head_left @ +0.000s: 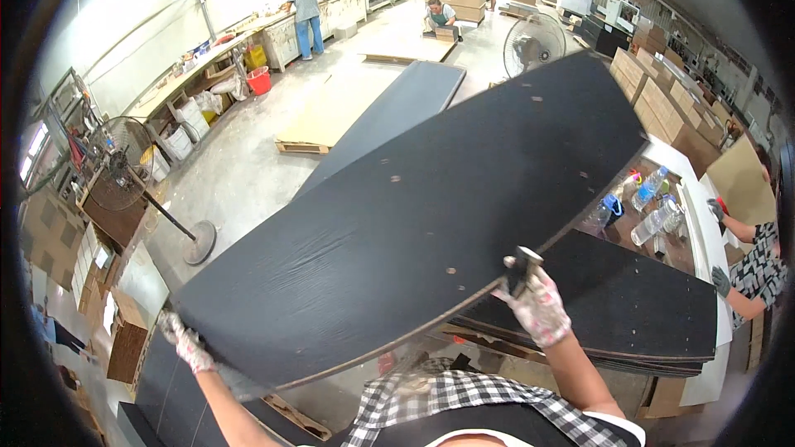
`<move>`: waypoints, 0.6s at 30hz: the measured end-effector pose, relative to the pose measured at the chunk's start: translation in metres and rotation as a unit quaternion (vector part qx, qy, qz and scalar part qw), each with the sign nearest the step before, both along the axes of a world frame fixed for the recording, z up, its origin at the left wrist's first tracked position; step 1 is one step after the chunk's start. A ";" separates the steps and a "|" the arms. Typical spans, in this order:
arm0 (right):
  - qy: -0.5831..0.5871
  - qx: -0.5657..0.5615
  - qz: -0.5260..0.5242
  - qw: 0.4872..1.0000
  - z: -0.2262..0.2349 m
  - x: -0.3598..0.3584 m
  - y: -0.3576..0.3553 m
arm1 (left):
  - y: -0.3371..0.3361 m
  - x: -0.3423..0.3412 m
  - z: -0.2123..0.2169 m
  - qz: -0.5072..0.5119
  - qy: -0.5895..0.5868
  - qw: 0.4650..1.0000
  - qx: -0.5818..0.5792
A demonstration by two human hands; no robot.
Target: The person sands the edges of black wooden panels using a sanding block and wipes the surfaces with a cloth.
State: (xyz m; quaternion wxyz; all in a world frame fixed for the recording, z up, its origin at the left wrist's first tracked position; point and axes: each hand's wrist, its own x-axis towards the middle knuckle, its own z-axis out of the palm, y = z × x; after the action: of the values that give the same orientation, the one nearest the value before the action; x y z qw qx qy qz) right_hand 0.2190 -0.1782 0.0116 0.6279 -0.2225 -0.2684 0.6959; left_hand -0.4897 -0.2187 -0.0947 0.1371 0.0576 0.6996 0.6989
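Observation:
A long black panel (464, 174) with curved edges and several small holes lies tilted across the middle of the view. At its lower left end, my left hand (189, 346), in a white patterned work glove, grips the edge. My right hand (542, 310), gloved the same way, is closed round a short black tool with a pale end (523, 266), held over the panel's near edge; its exact kind is unclear. Below that hand, to the right, rests a stack of similar black panels (629, 306). Another black panel (397, 103) lies beyond, partly covered.
Water bottles (650, 189) stand on a brown surface at right, near a co-worker's gloved hand (720, 281). A standing fan (124, 165) is at left, another fan (534, 43) beyond the panel. Cardboard stacks (675, 103) line the right side. Two people are farther back.

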 end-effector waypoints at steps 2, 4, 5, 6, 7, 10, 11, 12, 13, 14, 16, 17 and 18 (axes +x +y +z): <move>0.004 -0.027 0.049 0.998 0.005 -0.057 0.042 | -0.045 -0.072 -0.027 0.050 0.042 0.998 0.002; -0.005 -0.068 0.077 0.995 -0.003 -0.108 0.077 | -0.088 -0.123 -0.045 0.091 0.156 0.983 0.022; -0.144 0.005 0.093 0.985 -0.012 -0.131 0.094 | -0.117 -0.156 -0.046 0.121 0.198 0.972 0.028; -0.273 0.079 0.095 0.954 -0.023 -0.157 0.112 | -0.157 -0.185 -0.041 0.160 0.206 0.965 -0.001; -0.318 0.132 0.117 0.932 -0.036 -0.178 0.126 | -0.185 -0.203 -0.034 0.199 0.210 0.957 -0.027; -0.325 0.098 0.145 0.929 -0.060 -0.200 0.155 | -0.132 -0.082 0.006 0.230 0.031 0.970 -0.072; -0.198 0.015 0.181 0.963 -0.062 -0.229 0.163 | -0.159 -0.088 0.023 0.241 0.021 0.966 -0.093; -0.107 -0.057 0.199 0.972 -0.063 -0.254 0.169 | -0.194 -0.117 0.018 0.254 0.001 0.961 -0.109; -0.065 -0.165 0.207 0.962 -0.036 -0.284 0.157 | -0.234 -0.140 0.024 0.276 -0.017 0.953 -0.125; -0.113 -0.174 0.169 0.963 -0.038 -0.269 0.161 | -0.166 -0.055 0.055 0.155 0.078 0.982 -0.070; -0.160 -0.198 0.174 0.951 -0.019 -0.290 0.164 | -0.170 -0.030 0.091 0.181 0.090 0.977 -0.070; -0.130 -0.247 0.188 0.942 -0.022 -0.293 0.168 | -0.174 -0.029 0.094 0.178 0.086 0.978 -0.060; -0.101 -0.296 0.196 0.929 -0.024 -0.295 0.173 | -0.177 -0.030 0.088 0.178 0.099 0.978 -0.050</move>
State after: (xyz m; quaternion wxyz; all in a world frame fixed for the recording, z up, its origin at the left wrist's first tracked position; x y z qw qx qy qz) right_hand -0.0763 -0.0057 -0.0129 0.3542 -0.4100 -0.1503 0.8269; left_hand -0.5200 -0.3958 -0.0072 -0.0567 -0.0066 0.7428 0.6670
